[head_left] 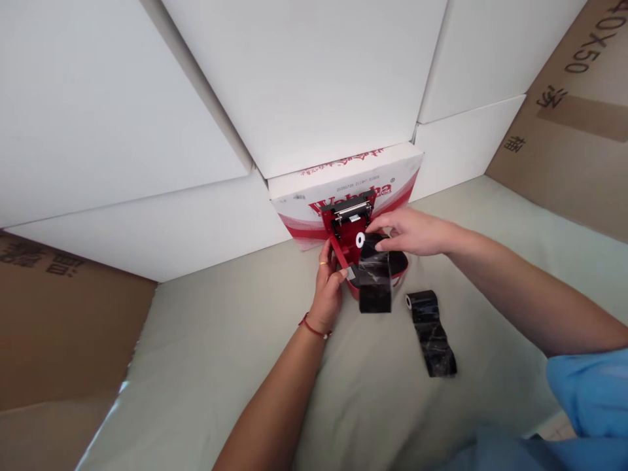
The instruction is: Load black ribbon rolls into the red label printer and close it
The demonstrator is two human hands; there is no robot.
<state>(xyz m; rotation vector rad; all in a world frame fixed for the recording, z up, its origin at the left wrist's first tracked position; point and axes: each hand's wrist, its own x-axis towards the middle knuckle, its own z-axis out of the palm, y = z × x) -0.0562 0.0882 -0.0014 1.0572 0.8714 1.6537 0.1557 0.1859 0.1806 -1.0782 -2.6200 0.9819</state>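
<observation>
A small red machine (349, 243), printer-like, stands with its lid raised; a black roller and a metal bar run across the lid. My left hand (330, 288) grips its left side, thumb on the near edge and fingers around the outer wall. Between the thumb and fingers of my right hand (411, 231) is a roll of black film (375, 278), held over the machine's opening. Its white core end faces left, and a loose strip hangs down past the machine's front. Another black film roll (434, 333) lies partly unrolled on the cloth, to the right.
Behind the machine stands a white and red printed carton (289, 208). White boxes (314, 78) form a wall at the back. Brown cardboard (579, 131) stands on the right, with more brown cardboard (63, 327) at the left. A pale green cloth (220, 327) covers the surface.
</observation>
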